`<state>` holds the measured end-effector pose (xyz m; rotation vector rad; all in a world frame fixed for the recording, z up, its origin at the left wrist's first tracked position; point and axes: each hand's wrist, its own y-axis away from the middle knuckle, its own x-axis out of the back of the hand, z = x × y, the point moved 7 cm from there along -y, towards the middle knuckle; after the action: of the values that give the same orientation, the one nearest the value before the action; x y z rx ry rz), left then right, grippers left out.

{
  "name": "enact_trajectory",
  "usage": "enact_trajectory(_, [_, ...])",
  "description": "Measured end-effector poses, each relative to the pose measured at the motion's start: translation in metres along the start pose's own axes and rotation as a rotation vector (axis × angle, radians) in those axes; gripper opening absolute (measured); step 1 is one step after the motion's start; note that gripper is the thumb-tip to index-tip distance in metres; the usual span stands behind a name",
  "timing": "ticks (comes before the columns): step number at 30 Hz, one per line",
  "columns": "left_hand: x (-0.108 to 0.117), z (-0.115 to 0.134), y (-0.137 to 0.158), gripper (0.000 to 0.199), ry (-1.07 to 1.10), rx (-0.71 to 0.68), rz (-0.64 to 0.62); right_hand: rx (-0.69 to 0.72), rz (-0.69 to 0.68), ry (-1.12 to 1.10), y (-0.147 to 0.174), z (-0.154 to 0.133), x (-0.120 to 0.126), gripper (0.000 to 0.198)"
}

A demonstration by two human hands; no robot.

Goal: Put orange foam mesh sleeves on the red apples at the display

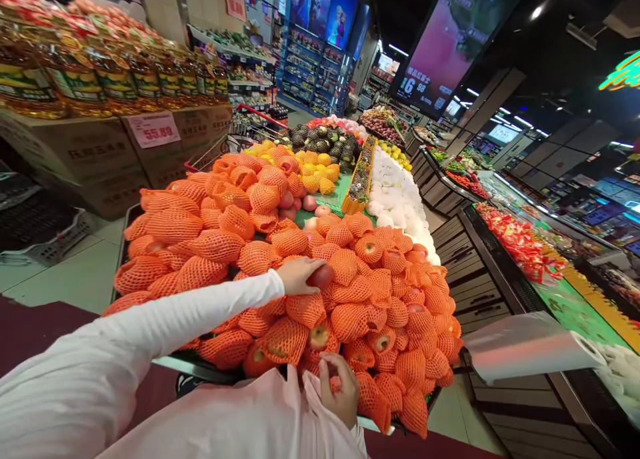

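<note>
My left hand (300, 276) is closed around a bare dark-red apple (321, 276), above the middle of a heap of fruit. Around it lie many apples in orange foam net sleeves (345, 266), some with their stem ends showing. Lower down, close to my body, my right hand (341, 387) has its fingers curled in toward the thumb. A thin pale pinkish sheet (307, 387), plastic or cloth, touches that hand's left side. What its fingers grip is hard to make out. Netted apples (320, 337) lie just beyond the right hand.
Yellow fruit (319, 171), dark netted fruit (327, 141) and white-wrapped fruit (397, 192) fill the stand's far part. A plastic bag roll (535, 347) juts out at right. Oil bottles (120, 79) stand on cartons (65, 146) at left. A shopping cart (220, 146) is behind the stand.
</note>
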<state>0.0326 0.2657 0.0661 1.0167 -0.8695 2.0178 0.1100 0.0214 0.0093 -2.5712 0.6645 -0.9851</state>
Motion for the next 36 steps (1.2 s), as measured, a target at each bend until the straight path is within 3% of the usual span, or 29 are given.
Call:
enact_trajectory(3, [-0.02,0.001,0.019,0.076,0.025,0.078,0.008,0.026,0.146,0.18,-0.021,0.004,0.03,0.021])
enact_trajectory(7, [-0.019,0.01,0.025,0.077,0.097,0.093,0.065,-0.121,0.362,0.364,-0.064,0.044,0.078,0.046])
enact_trajectory(9, [-0.017,0.019,0.029,0.072,0.113,0.085,0.088,-0.235,0.364,0.326,-0.086,0.075,0.091,0.052])
enact_trajectory(12, [-0.011,0.04,0.041,0.068,0.139,0.036,0.116,-0.268,0.284,0.188,-0.109,0.098,0.096,0.052])
enact_trajectory(14, [-0.005,0.057,0.052,0.065,0.18,-0.011,0.121,-0.196,0.311,0.154,-0.112,0.084,0.099,0.043])
enact_trajectory(17, [0.002,0.081,0.07,0.061,0.316,-0.06,0.091,0.076,0.396,0.071,-0.097,0.022,0.096,0.017])
enact_trajectory(18, [0.003,0.088,0.076,0.064,0.377,-0.068,0.084,0.164,0.344,-0.008,-0.09,-0.001,0.089,0.011])
enact_trajectory(20, [0.003,0.098,0.087,0.072,0.491,-0.073,0.088,0.241,0.114,-0.138,-0.078,-0.037,0.065,0.013])
enact_trajectory(22, [-0.002,0.103,0.096,0.071,0.558,-0.061,0.102,0.252,-0.018,-0.226,-0.067,-0.055,0.049,0.019])
enact_trajectory(25, [-0.015,0.104,0.106,0.056,0.573,-0.003,0.097,0.158,-0.018,-0.27,-0.057,-0.043,0.045,0.027])
enact_trajectory(30, [-0.017,0.104,0.116,0.035,0.538,0.023,0.161,-0.034,0.234,-0.229,-0.038,0.003,0.07,0.027])
enact_trajectory(31, [-0.016,0.106,0.118,0.033,0.53,0.007,0.169,-0.067,0.198,-0.285,-0.035,0.008,0.069,0.026])
enact_trajectory(33, [-0.013,0.109,0.121,0.033,0.531,-0.025,0.183,-0.113,-0.003,-0.472,-0.03,0.009,0.056,0.031])
enact_trajectory(36, [-0.013,0.112,0.126,0.035,0.583,-0.031,0.165,-0.193,-0.257,-0.739,-0.022,0.0,0.033,0.06])
